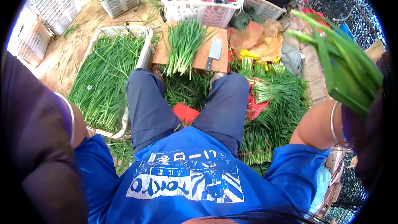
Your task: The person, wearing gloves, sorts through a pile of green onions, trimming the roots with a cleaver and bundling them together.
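Both my arms are raised close to the camera, the left sleeve [41,141] and right sleeve [369,128] dark at the picture's sides. Neither of my hands shows. A blurred bunch of green chives [352,68] sticks up beside my right arm; whatever grips it is out of sight. Between my knees and a crate lies a wooden board [202,60]. On it rest a loose pile of chives [185,43], white stems toward me, and a cleaver [215,49] with its dark handle toward me.
To my left stands a white crate [146,52] full of loose chives [110,74]. Tied chive bundles [275,112] are stacked by my right leg. Beyond the board, a white crate [199,12] holds bags and cloth. A red object [185,113] lies between my legs.
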### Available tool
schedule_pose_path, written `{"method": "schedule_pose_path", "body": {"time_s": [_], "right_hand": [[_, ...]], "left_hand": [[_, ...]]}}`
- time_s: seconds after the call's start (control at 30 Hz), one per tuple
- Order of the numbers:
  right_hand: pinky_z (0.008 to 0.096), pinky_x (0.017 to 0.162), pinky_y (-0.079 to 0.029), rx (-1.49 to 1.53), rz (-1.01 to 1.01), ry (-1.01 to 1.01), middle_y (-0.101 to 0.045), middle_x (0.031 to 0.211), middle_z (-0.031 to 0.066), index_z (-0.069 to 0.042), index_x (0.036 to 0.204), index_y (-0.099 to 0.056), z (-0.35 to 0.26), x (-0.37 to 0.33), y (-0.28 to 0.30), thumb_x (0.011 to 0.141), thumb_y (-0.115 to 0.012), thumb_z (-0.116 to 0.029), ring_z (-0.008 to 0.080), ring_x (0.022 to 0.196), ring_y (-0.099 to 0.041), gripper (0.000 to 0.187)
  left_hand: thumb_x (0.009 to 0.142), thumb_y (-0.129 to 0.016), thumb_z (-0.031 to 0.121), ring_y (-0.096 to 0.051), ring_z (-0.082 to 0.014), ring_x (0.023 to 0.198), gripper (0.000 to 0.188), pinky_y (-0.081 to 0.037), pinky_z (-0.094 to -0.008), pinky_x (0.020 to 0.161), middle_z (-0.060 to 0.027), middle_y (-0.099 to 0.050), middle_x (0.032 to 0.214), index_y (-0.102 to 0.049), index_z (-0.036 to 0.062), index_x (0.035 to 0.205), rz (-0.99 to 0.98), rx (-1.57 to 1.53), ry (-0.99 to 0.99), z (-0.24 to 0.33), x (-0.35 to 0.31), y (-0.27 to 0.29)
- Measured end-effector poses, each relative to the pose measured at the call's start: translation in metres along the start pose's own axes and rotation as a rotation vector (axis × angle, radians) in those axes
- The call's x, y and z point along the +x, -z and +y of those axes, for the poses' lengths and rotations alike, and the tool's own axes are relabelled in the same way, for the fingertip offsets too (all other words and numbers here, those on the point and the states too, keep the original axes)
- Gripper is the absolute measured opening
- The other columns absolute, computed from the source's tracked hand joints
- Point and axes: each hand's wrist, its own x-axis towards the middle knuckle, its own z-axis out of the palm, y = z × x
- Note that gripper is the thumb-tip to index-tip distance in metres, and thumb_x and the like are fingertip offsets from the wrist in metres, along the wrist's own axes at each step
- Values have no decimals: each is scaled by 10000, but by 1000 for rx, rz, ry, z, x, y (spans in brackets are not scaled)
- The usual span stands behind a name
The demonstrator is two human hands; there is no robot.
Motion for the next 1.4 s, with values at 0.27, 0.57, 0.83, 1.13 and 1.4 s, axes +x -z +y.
{"method": "schedule_pose_path", "body": {"time_s": [0.27, 0.57, 0.83, 1.13, 1.4], "right_hand": [[250, 371, -256, 17, 3, -9, -426, 450, 62, -51, 549, -475, 10, -7, -15, 819, -491, -206, 133, 376, -352, 312], [247, 384, -266, 154, 69, 34, -432, 469, 62, -49, 582, -476, 35, 3, -34, 828, -485, -195, 131, 393, -358, 286], [244, 396, -276, 219, 90, 12, -437, 485, 61, -46, 611, -478, 36, -2, -42, 836, -479, -184, 129, 407, -364, 264], [241, 409, -287, 175, 93, -21, -444, 504, 61, -44, 644, -480, 20, -9, -24, 844, -472, -173, 127, 423, -370, 239], [238, 421, -296, 126, 66, -22, -449, 520, 60, -42, 673, -481, -15, -12, -6, 852, -466, -163, 125, 437, -376, 217]], "left_hand": [[802, -507, 87, -414, -288, 1146, 573, -355, -329, 951, -166, -403, 1239, -258, 42, 1316, 75, 13, 28, 11, -9, -6], [803, -512, 97, -424, -287, 1135, 562, -351, -337, 954, -164, -420, 1224, -273, 31, 1307, 78, 74, 45, 27, -8, 2], [804, -517, 105, -433, -287, 1126, 552, -348, -343, 957, -163, -435, 1210, -287, 21, 1299, 49, 109, 56, 32, -9, 5], [805, -522, 114, -442, -286, 1116, 542, -344, -350, 960, -161, -451, 1194, -302, 10, 1289, 53, 101, 40, 30, -1, 4], [806, -527, 122, -451, -286, 1107, 534, -340, -357, 963, -160, -466, 1180, -316, 1, 1281, 28, 116, 36, 39, 12, 9]]}}
